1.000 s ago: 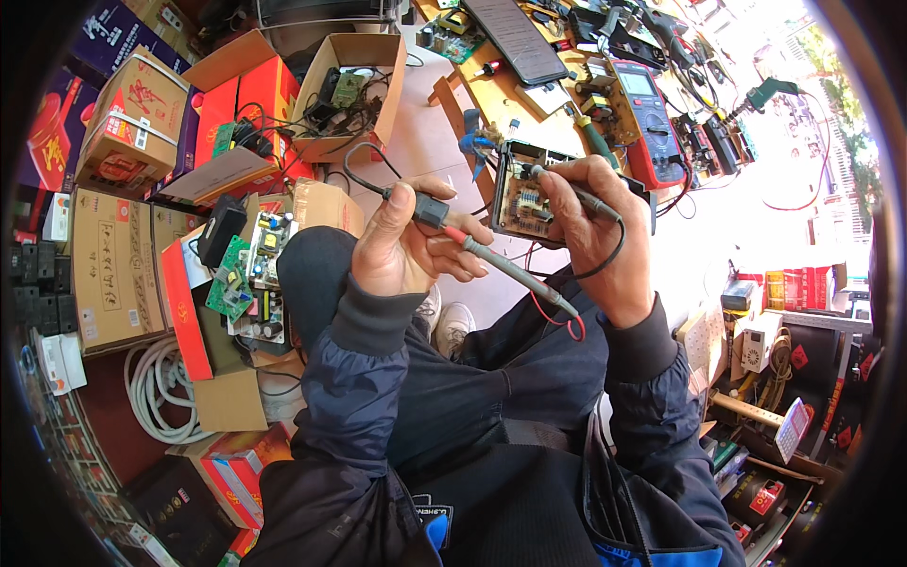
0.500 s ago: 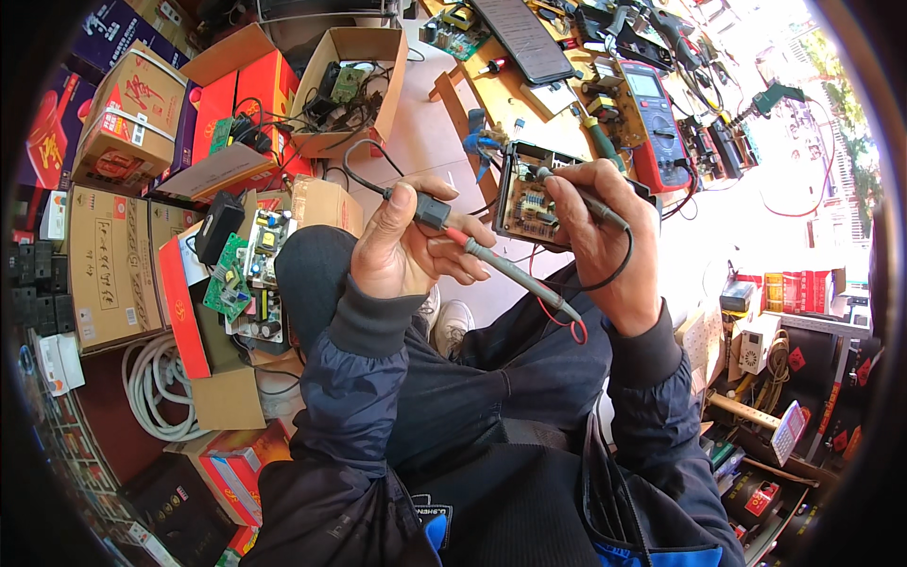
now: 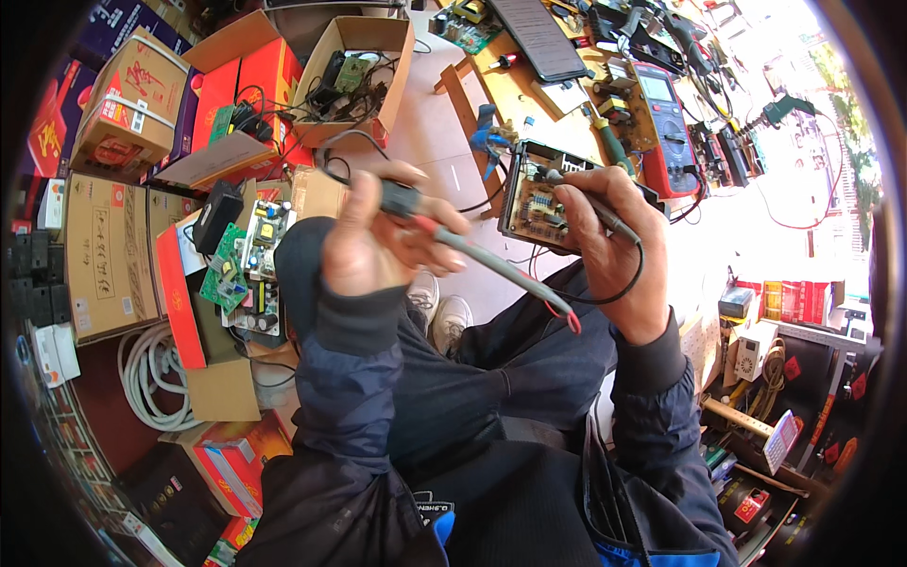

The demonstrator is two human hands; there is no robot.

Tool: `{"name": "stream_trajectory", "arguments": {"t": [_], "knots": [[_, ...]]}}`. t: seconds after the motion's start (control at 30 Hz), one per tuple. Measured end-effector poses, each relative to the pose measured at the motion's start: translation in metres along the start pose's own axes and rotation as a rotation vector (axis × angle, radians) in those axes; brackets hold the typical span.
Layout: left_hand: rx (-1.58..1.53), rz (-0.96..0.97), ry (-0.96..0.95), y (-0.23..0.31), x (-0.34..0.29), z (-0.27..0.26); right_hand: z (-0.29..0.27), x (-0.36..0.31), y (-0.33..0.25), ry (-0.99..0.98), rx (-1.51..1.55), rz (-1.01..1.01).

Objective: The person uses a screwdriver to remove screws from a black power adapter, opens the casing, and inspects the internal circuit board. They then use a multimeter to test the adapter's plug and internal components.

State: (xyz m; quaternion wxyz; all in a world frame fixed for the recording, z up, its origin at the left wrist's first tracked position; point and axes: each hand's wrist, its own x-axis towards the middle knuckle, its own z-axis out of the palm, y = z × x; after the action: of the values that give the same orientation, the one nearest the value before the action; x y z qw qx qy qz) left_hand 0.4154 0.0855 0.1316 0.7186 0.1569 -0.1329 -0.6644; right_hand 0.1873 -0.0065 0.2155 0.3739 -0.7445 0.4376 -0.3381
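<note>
My left hand, smeared a little by motion, grips a black power cord plug with its fingers bent. A grey test probe with a red collar extends from the plug end toward the lower right, its red lead looping at the back. In my right hand a second grey test probe with a black lead is pinched, pointing down at a circuit board. That board sits in an open black case. Whether the probe tip touches the board, I cannot tell.
Beyond the case, a wooden bench bears a red multimeter, a phone and a green-handled screwdriver. Boxes crowd the left, including a carton of cables and green circuit boards.
My left hand has moved left with the plug and red probe, and blurs. My right hand and the case have shifted slightly right in the picture, along with the bench.
</note>
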Motion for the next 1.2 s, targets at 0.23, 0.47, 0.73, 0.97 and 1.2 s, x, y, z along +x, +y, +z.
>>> {"name": "stream_trajectory", "arguments": {"t": [0.23,0.47,0.73,0.97,1.2], "knots": [[-0.093,0.282,-0.368,0.042,-0.015,-0.015,0.0,0.001,-0.001,-0.03,-0.011,-0.006],[-0.094,0.285,-0.37,0.044,-0.018,-0.019,-0.001,0.0,-0.007,0.005,-0.007,0.028],[-0.074,0.287,-0.317,0.043,-0.019,-0.016,0.002,0.001,-0.004,-0.011,0.0,0.041],[-0.095,0.272,-0.313,0.041,-0.018,-0.014,0.002,0.001,0.002,-0.034,-0.044,-0.034],[-0.071,0.251,-0.313,0.039,-0.015,-0.017,-0.002,-0.002,-0.002,-0.023,-0.006,-0.009]]}}
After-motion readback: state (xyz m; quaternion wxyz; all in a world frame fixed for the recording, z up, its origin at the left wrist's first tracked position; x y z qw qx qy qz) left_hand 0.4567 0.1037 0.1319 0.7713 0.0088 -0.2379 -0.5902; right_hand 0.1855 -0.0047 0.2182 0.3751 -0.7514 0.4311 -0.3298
